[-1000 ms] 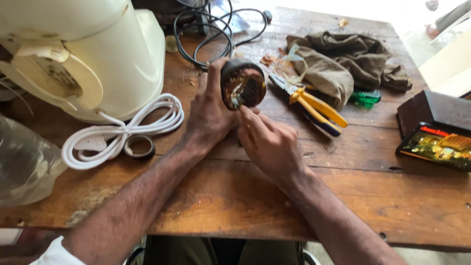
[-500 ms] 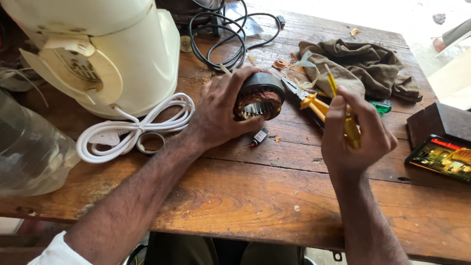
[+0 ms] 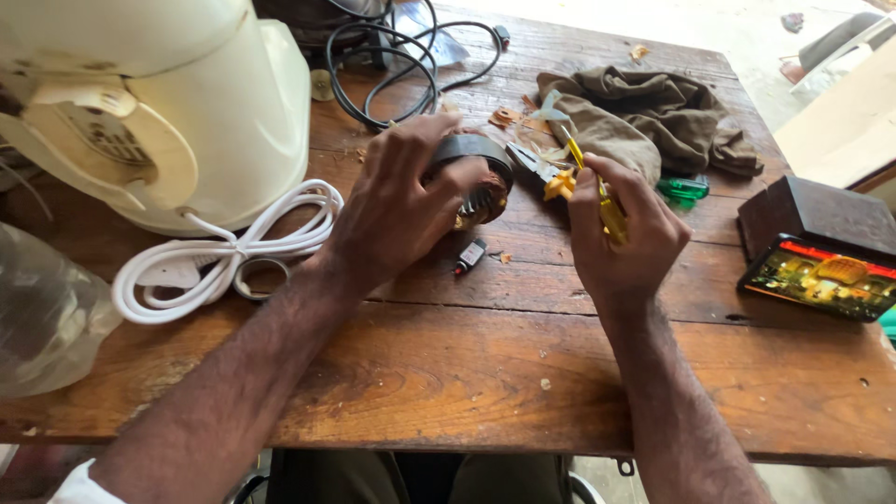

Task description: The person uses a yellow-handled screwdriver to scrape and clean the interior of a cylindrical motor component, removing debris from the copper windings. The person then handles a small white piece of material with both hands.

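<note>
Left hand [image 3: 392, 215] fingers grip motor stator [image 3: 481, 177]; right hand [image 3: 621, 233] fingers clamp yellow screwdriver [image 3: 597, 191]; slip risks nicking copper windings

A small repair workshop is showing here: a worn wooden desk [image 3: 448, 373] carrying pliers [image 3: 551, 177], cables [image 3: 392, 65], and an opened cream appliance [image 3: 177, 103].

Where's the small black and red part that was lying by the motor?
In the head view, the small part lies on the table, just below the motor in the left hand.
</note>
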Action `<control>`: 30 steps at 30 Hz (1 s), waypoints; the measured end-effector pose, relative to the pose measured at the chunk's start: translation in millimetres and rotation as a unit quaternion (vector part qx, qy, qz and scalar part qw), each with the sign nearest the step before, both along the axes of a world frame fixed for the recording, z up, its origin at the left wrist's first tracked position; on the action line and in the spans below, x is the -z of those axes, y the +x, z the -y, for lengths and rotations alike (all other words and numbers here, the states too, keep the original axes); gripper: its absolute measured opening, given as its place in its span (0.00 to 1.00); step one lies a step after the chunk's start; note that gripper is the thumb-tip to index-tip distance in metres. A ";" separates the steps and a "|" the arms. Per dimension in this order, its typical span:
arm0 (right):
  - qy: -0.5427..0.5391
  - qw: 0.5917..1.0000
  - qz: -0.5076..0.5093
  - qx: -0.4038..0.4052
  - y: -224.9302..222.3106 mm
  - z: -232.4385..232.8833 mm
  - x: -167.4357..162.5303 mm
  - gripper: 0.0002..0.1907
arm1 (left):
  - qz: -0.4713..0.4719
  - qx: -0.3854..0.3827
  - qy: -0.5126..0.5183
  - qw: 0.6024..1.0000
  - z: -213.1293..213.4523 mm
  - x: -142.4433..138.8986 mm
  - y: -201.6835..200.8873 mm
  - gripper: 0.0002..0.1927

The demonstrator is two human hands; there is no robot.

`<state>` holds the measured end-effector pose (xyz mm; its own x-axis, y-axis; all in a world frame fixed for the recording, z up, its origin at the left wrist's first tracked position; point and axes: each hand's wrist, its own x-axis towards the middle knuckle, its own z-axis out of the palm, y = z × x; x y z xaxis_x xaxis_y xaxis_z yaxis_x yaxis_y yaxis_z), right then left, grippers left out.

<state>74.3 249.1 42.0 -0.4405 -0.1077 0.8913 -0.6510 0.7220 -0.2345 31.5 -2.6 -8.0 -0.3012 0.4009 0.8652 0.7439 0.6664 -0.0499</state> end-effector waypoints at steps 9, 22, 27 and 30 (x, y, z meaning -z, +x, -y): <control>-0.010 1.000 0.011 0.012 4.7 4.2 -6.0 0.07 | -0.042 -0.147 -0.090 0.984 -8.6 -11.0 24.5 0.08; -0.009 1.000 0.023 0.004 6.9 5.6 -7.4 0.07 | 0.050 -0.215 -0.083 0.972 -9.6 -3.4 20.5 0.13; -0.006 1.000 0.016 -0.005 5.6 4.7 -7.6 0.07 | 0.041 -0.212 -0.086 0.973 -7.7 -1.4 18.6 0.12; -0.003 1.000 0.015 0.006 4.8 4.1 -7.0 0.07 | 0.025 -0.209 -0.086 0.974 -7.6 0.0 18.1 0.12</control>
